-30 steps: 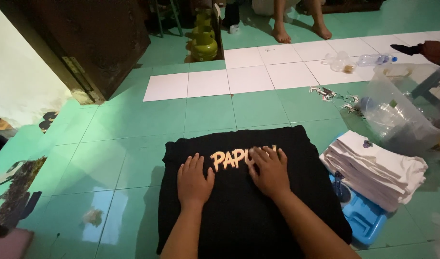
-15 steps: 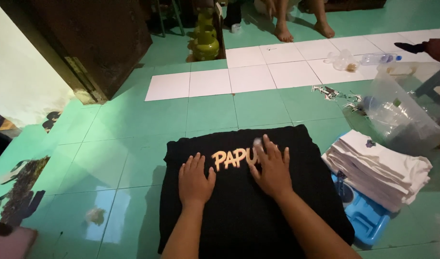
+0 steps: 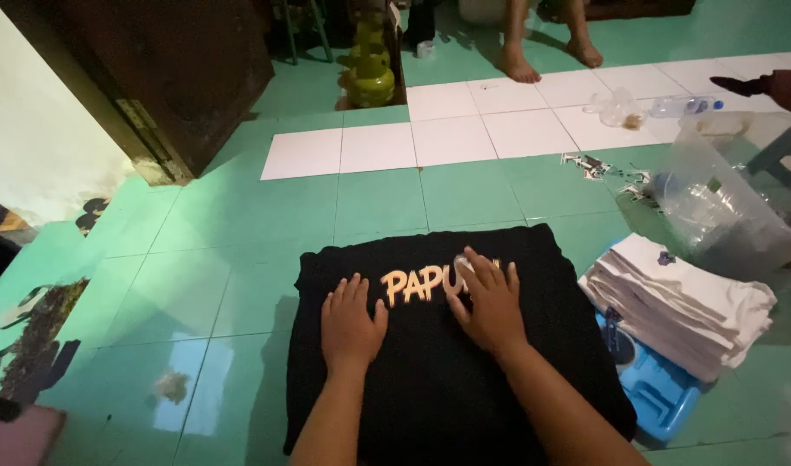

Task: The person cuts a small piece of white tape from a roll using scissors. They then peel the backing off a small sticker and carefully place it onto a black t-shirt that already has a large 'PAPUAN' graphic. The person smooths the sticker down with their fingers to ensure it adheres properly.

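While both palms press down flat, the black shirt (image 3: 464, 380) lies spread on the green floor (image 3: 240, 259), its long side running away from the person. Left hand (image 3: 350, 321) rests open beside the orange lettering; right hand (image 3: 488, 302), fingers splayed, covers its end. A stack of white shirts (image 3: 680, 302) sits nearest the right hand.

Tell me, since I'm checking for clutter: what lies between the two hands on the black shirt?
Head view: only black shirt fabric and its orange printed lettering lie between left hand and right hand.
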